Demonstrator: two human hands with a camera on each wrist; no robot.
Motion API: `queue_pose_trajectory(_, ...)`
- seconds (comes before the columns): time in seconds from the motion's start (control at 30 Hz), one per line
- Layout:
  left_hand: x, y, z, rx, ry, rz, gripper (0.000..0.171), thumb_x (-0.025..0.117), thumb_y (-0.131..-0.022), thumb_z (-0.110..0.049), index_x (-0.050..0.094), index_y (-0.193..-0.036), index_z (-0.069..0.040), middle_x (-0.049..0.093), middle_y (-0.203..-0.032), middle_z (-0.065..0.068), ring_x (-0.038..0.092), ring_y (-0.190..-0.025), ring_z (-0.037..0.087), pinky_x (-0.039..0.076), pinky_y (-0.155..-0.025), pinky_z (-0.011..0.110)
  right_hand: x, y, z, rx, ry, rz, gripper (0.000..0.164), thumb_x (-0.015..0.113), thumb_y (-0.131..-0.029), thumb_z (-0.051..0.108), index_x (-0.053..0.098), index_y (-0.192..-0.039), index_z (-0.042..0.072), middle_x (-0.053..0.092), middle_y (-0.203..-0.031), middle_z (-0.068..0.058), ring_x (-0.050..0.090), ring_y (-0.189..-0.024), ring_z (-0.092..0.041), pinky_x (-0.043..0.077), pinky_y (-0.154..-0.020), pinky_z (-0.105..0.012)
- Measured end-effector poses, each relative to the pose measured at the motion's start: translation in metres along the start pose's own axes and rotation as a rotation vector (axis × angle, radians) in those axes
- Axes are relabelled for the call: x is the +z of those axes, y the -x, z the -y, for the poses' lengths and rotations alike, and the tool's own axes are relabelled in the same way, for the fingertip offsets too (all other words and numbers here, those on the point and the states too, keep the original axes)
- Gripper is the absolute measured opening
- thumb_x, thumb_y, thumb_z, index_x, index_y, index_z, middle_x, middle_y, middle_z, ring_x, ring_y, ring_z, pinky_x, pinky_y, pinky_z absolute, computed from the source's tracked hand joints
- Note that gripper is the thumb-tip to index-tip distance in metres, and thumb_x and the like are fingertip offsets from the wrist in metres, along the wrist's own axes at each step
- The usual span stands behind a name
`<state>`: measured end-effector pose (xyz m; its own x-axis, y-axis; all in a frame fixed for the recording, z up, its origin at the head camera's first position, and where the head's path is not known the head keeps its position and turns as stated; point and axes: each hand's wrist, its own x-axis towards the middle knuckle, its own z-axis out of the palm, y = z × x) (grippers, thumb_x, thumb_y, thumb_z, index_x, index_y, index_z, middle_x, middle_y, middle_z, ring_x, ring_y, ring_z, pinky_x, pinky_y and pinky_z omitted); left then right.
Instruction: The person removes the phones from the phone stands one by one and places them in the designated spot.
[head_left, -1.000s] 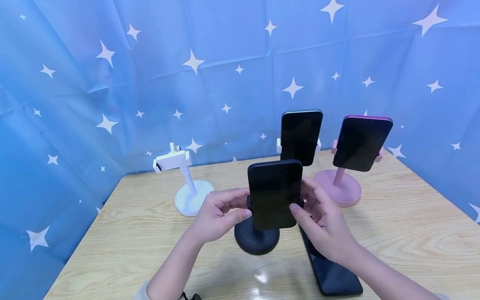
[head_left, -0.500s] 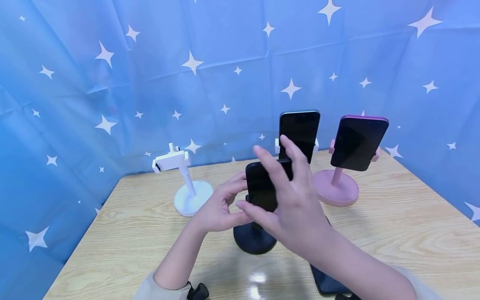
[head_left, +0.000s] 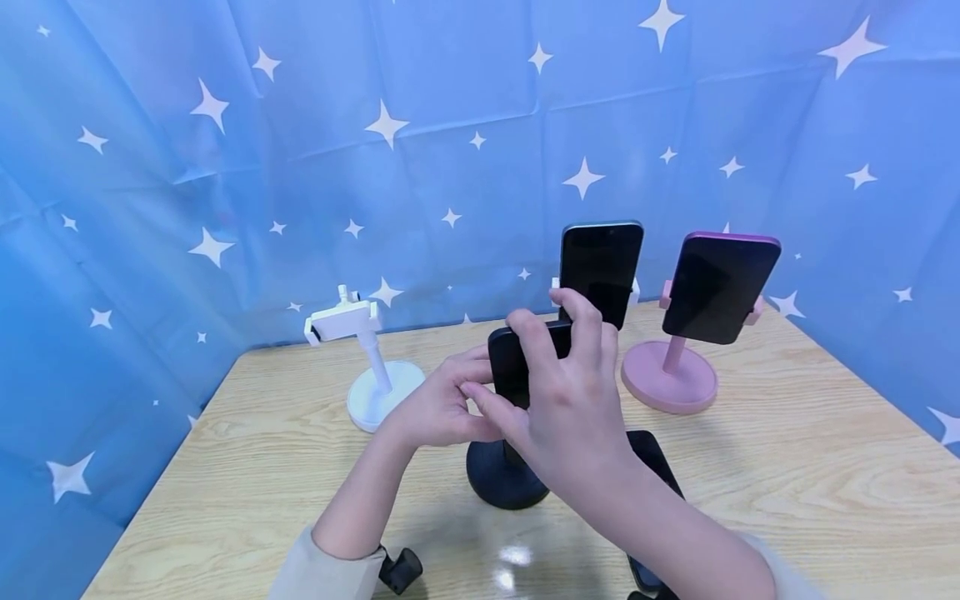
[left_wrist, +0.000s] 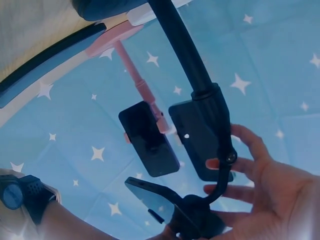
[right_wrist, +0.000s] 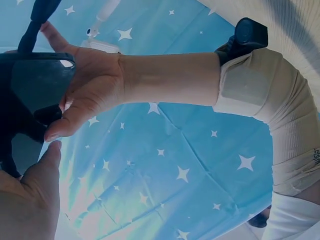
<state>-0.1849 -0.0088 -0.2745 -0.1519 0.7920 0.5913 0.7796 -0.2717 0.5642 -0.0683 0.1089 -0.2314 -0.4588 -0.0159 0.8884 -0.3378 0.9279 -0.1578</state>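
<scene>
A black phone (head_left: 510,367) sits upright in the clamp of a black phone stand (head_left: 507,479). My left hand (head_left: 450,400) holds the clamp at its left side; in the left wrist view the fingers (left_wrist: 245,190) lie around the clamp behind the phone. In front of the screen is my right hand (head_left: 573,400), covering much of it. Its thumb reaches the phone's left edge beside my left thumb, and its bent index and middle fingers reach the top edge. In the right wrist view the right thumb (right_wrist: 47,162) nearly meets the left thumb tip; the other right fingers are hidden.
Behind stand a phone (head_left: 600,258) on a white stand and another phone (head_left: 720,287) on a pink stand (head_left: 670,379). A white stand (head_left: 384,396) without a phone is at the left. A dark phone (head_left: 652,458) lies flat under my right forearm. A starry blue cloth (head_left: 315,150) hangs behind.
My right hand has left the phone's right side and come across its front, its thumb at the left edge, fingers now more bent. The left hand stays at the left side.
</scene>
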Motion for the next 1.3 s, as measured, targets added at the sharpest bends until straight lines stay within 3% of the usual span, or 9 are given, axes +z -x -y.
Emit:
queue_pose_trajectory(0.17, -0.001, 0.0003, 0.0014, -0.049, 0.119, 0.017, 0.012, 0.062, -0.068, 0.002, 0.06, -0.077, -0.006, 0.056, -0.09, 0.011, 0.047, -0.087, 0.02, 0.045, -0.074, 0.031, 0.0031, -0.0009, 0.0012, 0.003, 0.04, -0.036, 0.057, 0.084, -0.059, 0.018, 0.049, -0.101, 0.003, 0.04, -0.113, -0.027, 0.042, -0.083, -0.041, 0.04, -0.058, -0.042)
queue_pose_trajectory(0.27, -0.0013, -0.0001, 0.003, -0.049, 0.175, 0.016, 0.011, 0.062, -0.066, 0.003, 0.056, -0.066, -0.006, 0.056, -0.087, 0.013, 0.048, -0.085, 0.02, 0.046, -0.073, 0.031, 0.0042, -0.0018, -0.0001, 0.002, 0.04, -0.053, 0.05, 0.079, -0.06, 0.013, 0.051, -0.1, 0.003, 0.042, -0.111, -0.026, 0.043, -0.08, -0.04, 0.041, -0.056, -0.042)
queue_pose_trajectory(0.57, -0.0031, -0.0031, 0.0049, -0.029, 0.22, 0.036, 0.008, 0.062, -0.066, 0.008, 0.062, -0.067, 0.0, 0.055, -0.085, 0.015, 0.05, -0.082, 0.018, 0.047, -0.071, 0.031, 0.0043, -0.0027, -0.0031, 0.023, -0.014, -0.055, 0.045, 0.076, -0.059, 0.01, 0.053, -0.097, 0.005, 0.043, -0.109, -0.025, 0.045, -0.084, -0.039, 0.04, -0.06, -0.043)
queue_pose_trajectory(0.93, -0.0067, -0.0024, 0.006, -0.045, 0.262, 0.072, 0.009, 0.063, -0.066, 0.008, 0.063, -0.069, 0.0, 0.052, -0.08, 0.012, 0.048, -0.08, 0.018, 0.046, -0.067, 0.031, 0.0056, -0.0008, -0.0009, 0.027, -0.041, -0.064, 0.043, 0.075, -0.059, 0.009, 0.055, -0.097, 0.006, 0.042, -0.11, -0.024, 0.043, -0.088, -0.039, 0.043, -0.045, -0.039)
queue_pose_trajectory(1.3, -0.0062, -0.0042, 0.0054, -0.049, 0.283, 0.06, 0.014, 0.065, -0.063, 0.009, 0.059, -0.063, -0.003, 0.052, -0.078, 0.012, 0.047, -0.076, 0.017, 0.047, -0.063, 0.031, 0.0059, -0.0029, -0.0035, 0.022, -0.052, -0.06, 0.042, 0.075, -0.057, 0.008, 0.057, -0.095, 0.006, 0.042, -0.108, -0.022, 0.043, -0.088, -0.039, 0.042, -0.05, -0.04)
